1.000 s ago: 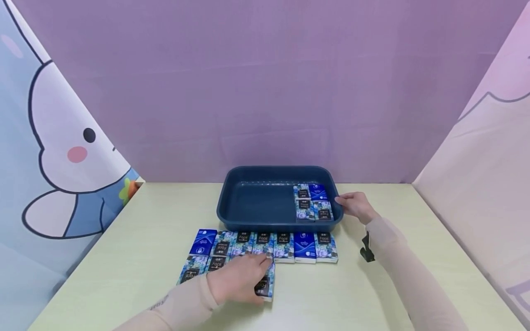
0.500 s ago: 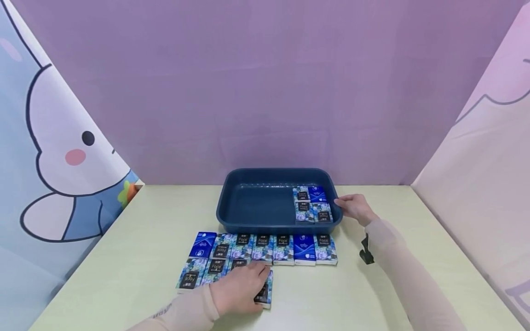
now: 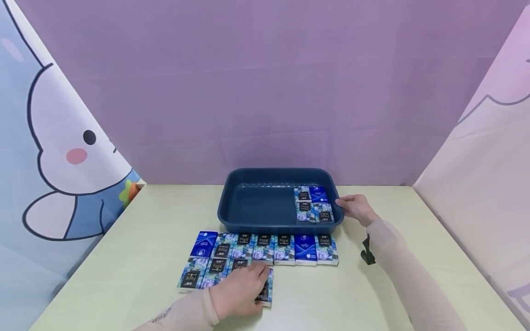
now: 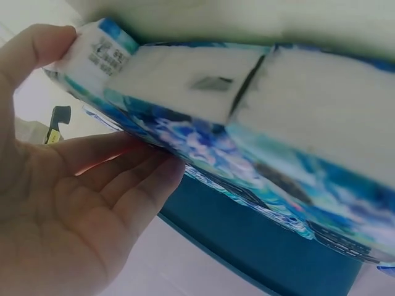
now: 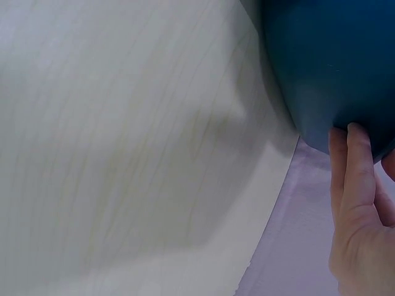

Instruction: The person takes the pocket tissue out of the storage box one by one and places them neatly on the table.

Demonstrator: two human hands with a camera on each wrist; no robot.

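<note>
In the head view my left hand (image 3: 240,288) spans a tissue pack (image 3: 267,290) at the right end of the nearer row. The left wrist view shows its thumb (image 4: 52,44) on the white end of that pack (image 4: 105,58), while the fingers (image 4: 136,179) lie along the packs' printed face. My right hand (image 3: 358,209) grips the right rim of a dark blue tray (image 3: 277,228). Its fingers (image 5: 357,169) press the tray's outer wall in the right wrist view. Several tissue packs (image 3: 305,212) lie in the tray's right part.
A farther row of tissue packs (image 3: 284,249), floral and plain blue, runs along the tray's front. More floral packs (image 3: 192,273) lie left of my left hand. A purple cloth (image 3: 265,92) hangs behind the pale table (image 3: 314,299). A black clip (image 3: 366,250) hangs by my right sleeve.
My left hand and the pack under it have shifted slightly toward me. My right hand stays on the tray's rim, and the tray and other packs keep their places.
</note>
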